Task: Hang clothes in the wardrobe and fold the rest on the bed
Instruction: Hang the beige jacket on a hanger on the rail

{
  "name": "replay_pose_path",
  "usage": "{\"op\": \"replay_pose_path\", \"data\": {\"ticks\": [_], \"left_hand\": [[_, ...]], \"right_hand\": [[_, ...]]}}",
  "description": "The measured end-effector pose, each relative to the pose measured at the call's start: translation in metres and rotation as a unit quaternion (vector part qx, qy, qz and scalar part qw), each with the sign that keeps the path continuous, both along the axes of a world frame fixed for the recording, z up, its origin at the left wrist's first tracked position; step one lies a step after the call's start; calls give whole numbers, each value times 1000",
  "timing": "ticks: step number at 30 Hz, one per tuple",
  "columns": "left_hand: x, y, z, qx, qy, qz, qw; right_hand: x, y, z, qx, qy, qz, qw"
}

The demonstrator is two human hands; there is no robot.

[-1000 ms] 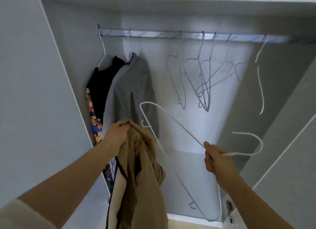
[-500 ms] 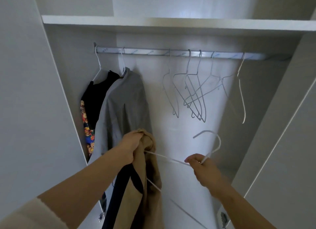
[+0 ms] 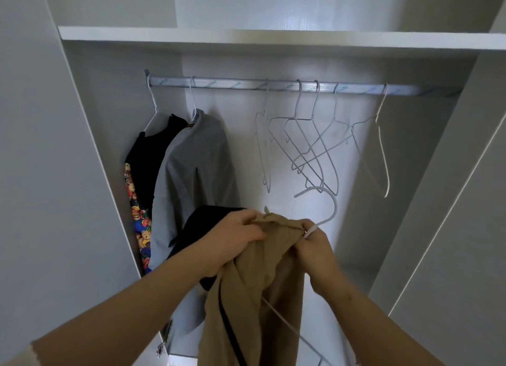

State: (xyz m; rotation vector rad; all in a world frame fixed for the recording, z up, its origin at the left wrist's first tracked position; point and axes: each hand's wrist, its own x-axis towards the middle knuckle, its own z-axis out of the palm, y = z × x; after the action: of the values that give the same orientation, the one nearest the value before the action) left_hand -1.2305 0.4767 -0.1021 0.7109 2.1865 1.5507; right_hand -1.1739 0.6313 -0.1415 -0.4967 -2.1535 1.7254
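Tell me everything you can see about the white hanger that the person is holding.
The white hanger is thin and looks like coated wire. Its hook curves up and left above the hands, free of the rail. The right hand pinches its neck under the hook. Much of the frame is hidden by the tan garment, which the left hand grips at the top; a small tip shows beside that hand, and one thin bar runs down below the cloth.
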Motion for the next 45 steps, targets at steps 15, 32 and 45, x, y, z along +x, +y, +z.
{"op": "replay_pose_path", "data": {"ticks": [15, 32, 45], "left_hand": [[-25, -5, 11, -141, 498, 83, 852], [-35, -42, 63, 93, 362, 76, 924], [-39, -86, 71, 177, 280, 131, 935]], "right_hand": [[10, 3, 39, -17, 220, 14, 975], [7, 11, -19, 132, -66, 109, 983], [-15, -18, -35, 133, -77, 331, 931]]}}
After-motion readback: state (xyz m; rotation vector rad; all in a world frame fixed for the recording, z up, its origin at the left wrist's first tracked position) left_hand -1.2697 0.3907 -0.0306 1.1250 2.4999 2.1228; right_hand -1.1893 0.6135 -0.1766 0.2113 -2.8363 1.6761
